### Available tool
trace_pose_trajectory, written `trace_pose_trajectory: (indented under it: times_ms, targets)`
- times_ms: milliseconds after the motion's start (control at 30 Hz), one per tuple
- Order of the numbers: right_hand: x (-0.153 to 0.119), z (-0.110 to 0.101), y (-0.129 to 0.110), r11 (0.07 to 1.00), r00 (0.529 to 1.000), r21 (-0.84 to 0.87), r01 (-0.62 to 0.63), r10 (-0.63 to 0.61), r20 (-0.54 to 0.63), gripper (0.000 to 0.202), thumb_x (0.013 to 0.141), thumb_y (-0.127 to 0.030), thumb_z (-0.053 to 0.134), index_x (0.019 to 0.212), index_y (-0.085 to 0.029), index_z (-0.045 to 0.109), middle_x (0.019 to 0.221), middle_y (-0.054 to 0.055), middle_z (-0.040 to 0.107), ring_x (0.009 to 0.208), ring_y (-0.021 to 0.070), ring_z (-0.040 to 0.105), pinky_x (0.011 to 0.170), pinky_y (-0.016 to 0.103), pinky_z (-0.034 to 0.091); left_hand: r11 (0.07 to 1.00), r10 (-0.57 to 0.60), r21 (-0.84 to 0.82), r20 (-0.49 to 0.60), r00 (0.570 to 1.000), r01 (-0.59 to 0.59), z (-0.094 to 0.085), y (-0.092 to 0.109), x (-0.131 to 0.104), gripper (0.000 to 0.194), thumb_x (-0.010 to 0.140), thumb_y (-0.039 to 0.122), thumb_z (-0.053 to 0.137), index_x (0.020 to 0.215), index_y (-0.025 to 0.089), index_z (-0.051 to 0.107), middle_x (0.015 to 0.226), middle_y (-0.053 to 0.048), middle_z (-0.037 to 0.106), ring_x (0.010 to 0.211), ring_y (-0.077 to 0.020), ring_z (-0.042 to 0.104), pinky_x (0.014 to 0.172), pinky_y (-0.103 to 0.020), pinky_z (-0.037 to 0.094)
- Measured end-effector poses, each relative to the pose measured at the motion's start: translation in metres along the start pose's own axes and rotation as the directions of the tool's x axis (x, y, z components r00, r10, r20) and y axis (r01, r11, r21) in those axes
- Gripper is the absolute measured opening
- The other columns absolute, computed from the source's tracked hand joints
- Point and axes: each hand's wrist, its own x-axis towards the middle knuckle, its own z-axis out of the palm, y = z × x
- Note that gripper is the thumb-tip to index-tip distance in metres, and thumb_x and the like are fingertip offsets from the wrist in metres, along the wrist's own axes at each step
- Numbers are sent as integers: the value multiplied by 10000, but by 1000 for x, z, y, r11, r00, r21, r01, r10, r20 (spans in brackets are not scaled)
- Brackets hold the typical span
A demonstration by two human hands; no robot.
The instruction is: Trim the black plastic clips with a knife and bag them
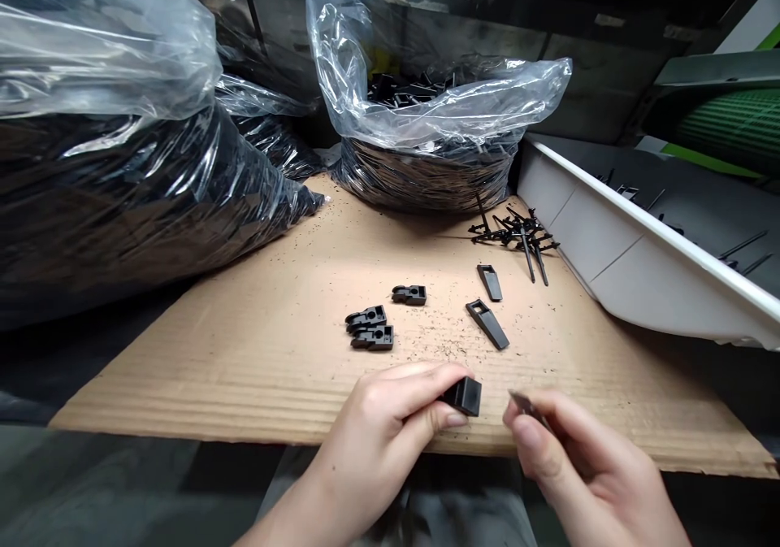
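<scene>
Near the front edge of the cardboard [256,368], my left hand [396,413] is closed on a black plastic part [468,397], whose square end points to the right. Just right of it, my right hand [578,449] pinches a small dark, pointed blade-like piece [527,405], partly blurred. The two hands are apart. Beyond my left hand lie several black clip-like parts [373,336], one of them [409,294] set slightly apart. Two flat tapered black pieces [487,324] with square openings rest beyond the gap between my hands.
Black sprue scraps [517,234] are heaped beside a white tray [609,230] on the right, which holds more scraps. An open plastic bag of black parts [426,165] stands at the back. Large filled bags [122,197] bulge over the left side. Fine black shavings dot the cardboard.
</scene>
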Motion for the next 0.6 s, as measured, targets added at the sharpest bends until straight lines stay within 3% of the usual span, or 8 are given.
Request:
trace_pose_trajectory:
  times_ms: [133, 200, 300, 367, 433, 500, 600]
  targets:
    - [9, -4, 2, 994, 994, -97, -45, 35, -105, 196, 802, -373, 476, 756, -201, 558, 665, -12, 607, 627, 119, 599, 523, 169, 455, 999, -49, 5, 36, 998, 49, -4, 3, -2, 200, 778, 131, 542, 909, 213, 669, 820, -25, 622, 745, -165, 568, 692, -243, 452]
    - [8, -5, 8, 986, 982, -155, 54, -80, -171, 165, 821, -315, 462, 863, -203, 577, 751, 4, 641, 675, 122, 624, 576, 174, 480, 989, -114, -93, 61, 992, 119, -6, 4, -4, 221, 809, 195, 517, 997, 223, 630, 754, -12, 616, 637, -139, 551, 616, -225, 450]
    - [1, -3, 19, 945, 948, -217, 243, -279, -152, 159, 823, -215, 467, 912, -209, 598, 764, 14, 657, 671, 125, 637, 576, 174, 495, 938, -154, -294, 114, 982, 181, -5, 5, -5, 225, 821, 295, 502, 996, 189, 596, 722, -15, 622, 622, -134, 549, 571, -202, 445]
    - [-4, 1, 23, 919, 915, -246, 309, -358, -187, 148, 801, -169, 500, 897, -212, 604, 776, 19, 669, 718, 146, 642, 607, 197, 497, 895, -203, -390, 76, 976, 216, -2, 5, -4, 204, 824, 294, 497, 974, 183, 578, 744, -18, 616, 602, -120, 547, 550, -191, 443]
    - [-7, 6, 25, 892, 872, -279, 355, -423, -244, 194, 771, -141, 546, 943, -214, 596, 832, 27, 678, 773, 167, 639, 675, 232, 490, 853, -281, -453, 21, 960, 260, 1, 5, -3, 288, 823, 210, 498, 1110, 220, 498, 834, -17, 608, 603, -108, 558, 578, -203, 462]
    - [-8, 10, 24, 873, 848, -297, 387, -463, -258, 246, 757, -116, 563, 987, -203, 584, 851, 39, 675, 758, 170, 635, 703, 260, 479, 859, -303, -437, -15, 953, 267, 3, 5, -2, 391, 802, 146, 518, 1176, 250, 464, 912, -18, 603, 687, -125, 581, 659, -233, 475]
    - [-5, 12, 20, 862, 835, -299, 409, -486, -260, 237, 745, -89, 560, 954, -196, 587, 802, 48, 661, 690, 164, 620, 640, 274, 478, 940, -210, -287, -55, 976, 186, 2, 7, -1, 218, 797, 139, 539, 978, 221, 631, 901, -12, 620, 836, -156, 570, 765, -233, 438]
